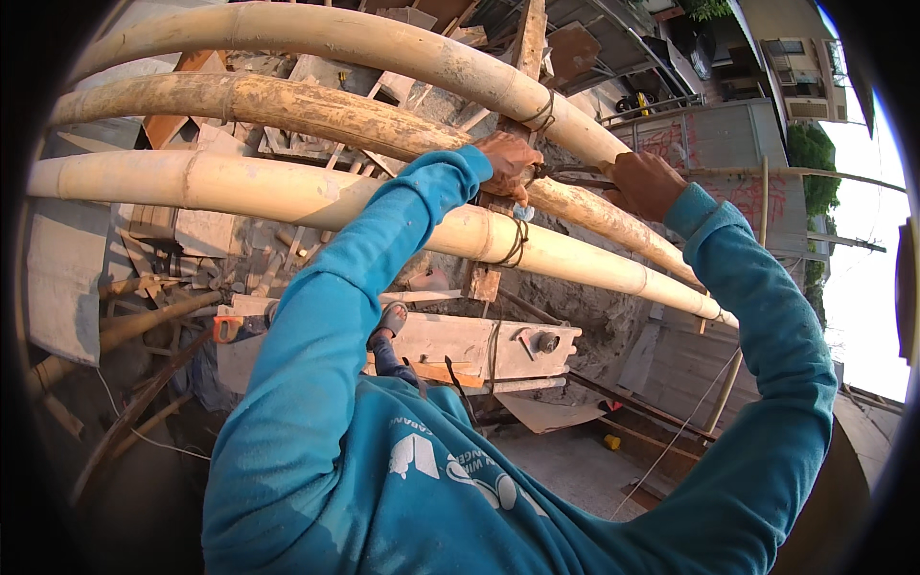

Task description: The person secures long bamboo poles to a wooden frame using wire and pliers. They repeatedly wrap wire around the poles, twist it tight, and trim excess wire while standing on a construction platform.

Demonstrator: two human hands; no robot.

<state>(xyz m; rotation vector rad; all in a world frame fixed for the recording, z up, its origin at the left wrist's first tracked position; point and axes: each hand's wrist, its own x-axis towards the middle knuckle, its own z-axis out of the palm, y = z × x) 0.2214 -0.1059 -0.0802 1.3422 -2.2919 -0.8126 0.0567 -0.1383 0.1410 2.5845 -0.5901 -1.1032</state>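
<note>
Beside mottled, rounded bamboo [402, 131], both grips [511, 165] [646, 186] hold thin dark strands [578, 178].

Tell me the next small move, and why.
Probably draw the dark strand snug with the right hand, the left hand steadying near the middle bamboo pole: the strand seems to run between both hands, and the outer poles already carry dark ties.

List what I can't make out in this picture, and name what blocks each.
Head view, right hand: its palm and anything inside, hidden by the hand's own back.
Head view, lower bamboo pole: a stretch of it, covered by the left sleeve.
Head view, yellow item on the ground: too small to identify.
</note>
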